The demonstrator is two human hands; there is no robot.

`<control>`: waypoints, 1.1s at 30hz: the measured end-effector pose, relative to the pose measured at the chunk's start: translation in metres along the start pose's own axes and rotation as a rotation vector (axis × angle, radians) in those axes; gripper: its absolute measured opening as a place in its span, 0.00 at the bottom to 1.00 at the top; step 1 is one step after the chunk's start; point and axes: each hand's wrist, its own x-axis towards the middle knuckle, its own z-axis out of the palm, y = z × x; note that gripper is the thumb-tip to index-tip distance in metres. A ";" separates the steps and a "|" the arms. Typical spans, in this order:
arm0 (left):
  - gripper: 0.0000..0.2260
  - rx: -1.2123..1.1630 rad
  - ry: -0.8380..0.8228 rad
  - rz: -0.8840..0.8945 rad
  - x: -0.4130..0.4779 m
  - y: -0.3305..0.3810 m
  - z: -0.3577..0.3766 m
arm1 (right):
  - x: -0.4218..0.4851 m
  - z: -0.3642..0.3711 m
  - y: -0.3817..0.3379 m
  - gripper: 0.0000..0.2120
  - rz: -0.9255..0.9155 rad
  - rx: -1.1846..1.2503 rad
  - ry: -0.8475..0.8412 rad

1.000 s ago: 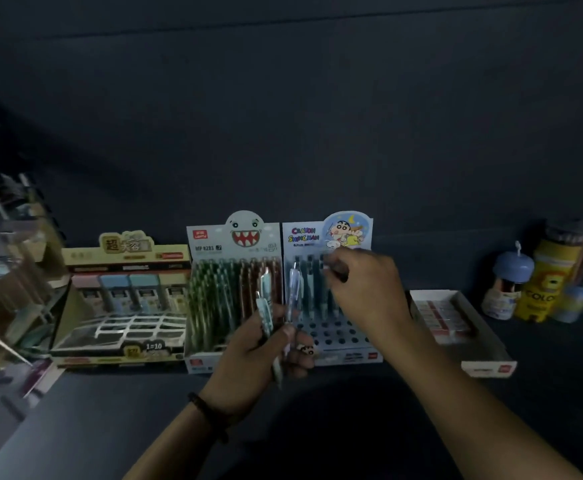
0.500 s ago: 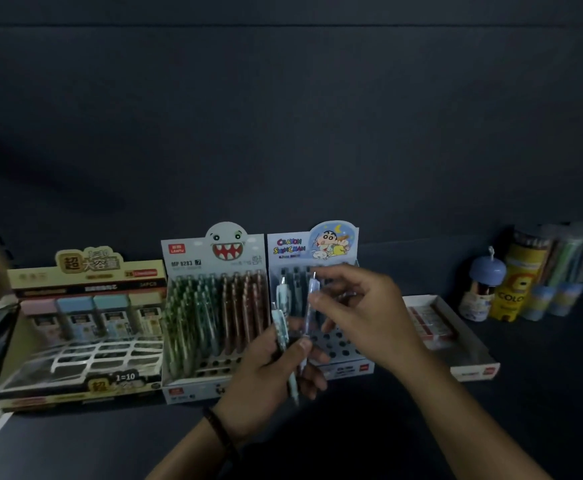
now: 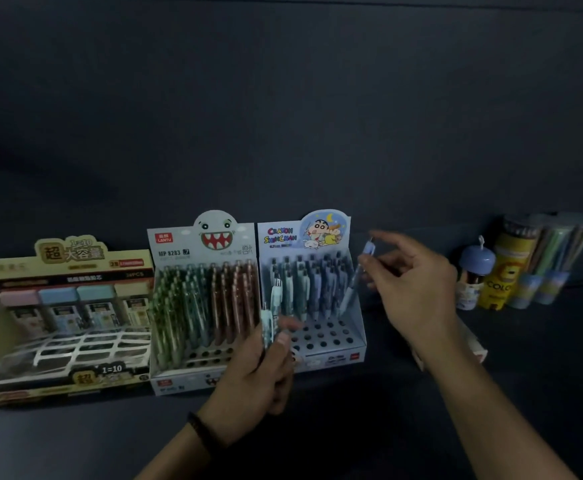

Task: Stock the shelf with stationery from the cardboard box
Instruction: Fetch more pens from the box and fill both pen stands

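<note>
On a dark shelf stands a pale blue cartoon display box point(image 3: 352, 327) with rows of pens at the back and open holes in front. My right hand point(image 3: 411, 289) pinches a light blue pen point(image 3: 354, 275) upright at the box's right side, its tip down over the holes. My left hand point(image 3: 259, 372) grips two pale teal pens point(image 3: 272, 313) in front of the box's left corner. The cardboard box is not in view.
A monster-face pen display point(image 3: 203, 299) full of green and brown pens stands left of the cartoon box. Further left is a beige display of pastel lead cases point(image 3: 68, 306). A white tray point(image 3: 473, 344) lies behind my right wrist; tubes and a blue-capped bottle point(image 3: 473, 275) stand far right.
My right hand drew one pen from the left hand's bunch and carried it rightward to the box's right side. The camera view shifted left, so the displays sit further right.
</note>
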 end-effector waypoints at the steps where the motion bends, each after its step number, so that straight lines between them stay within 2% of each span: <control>1: 0.12 -0.054 0.004 -0.040 -0.001 -0.001 0.000 | -0.001 0.001 0.002 0.16 -0.003 -0.019 0.003; 4: 0.05 -0.298 -0.031 -0.118 -0.004 0.001 0.003 | -0.010 0.011 -0.002 0.16 -0.040 -0.071 -0.006; 6: 0.04 -0.369 -0.061 -0.131 -0.004 -0.001 0.002 | -0.015 0.019 -0.005 0.16 -0.082 -0.104 -0.016; 14: 0.08 -0.193 0.067 0.003 -0.003 -0.001 0.005 | -0.020 0.040 -0.010 0.16 -0.124 -0.151 -0.066; 21: 0.13 -0.217 0.013 -0.048 -0.004 0.006 0.003 | -0.015 0.043 -0.010 0.14 -0.144 -0.223 -0.080; 27: 0.16 -0.167 -0.059 -0.075 -0.007 0.013 -0.001 | -0.017 0.046 -0.006 0.06 -0.105 -0.300 -0.241; 31: 0.15 -0.158 -0.035 -0.044 -0.007 0.012 0.000 | -0.017 0.040 -0.020 0.11 -0.139 -0.304 -0.163; 33: 0.15 -0.157 0.003 -0.019 -0.005 0.010 0.000 | -0.019 0.039 -0.030 0.10 -0.139 -0.195 -0.111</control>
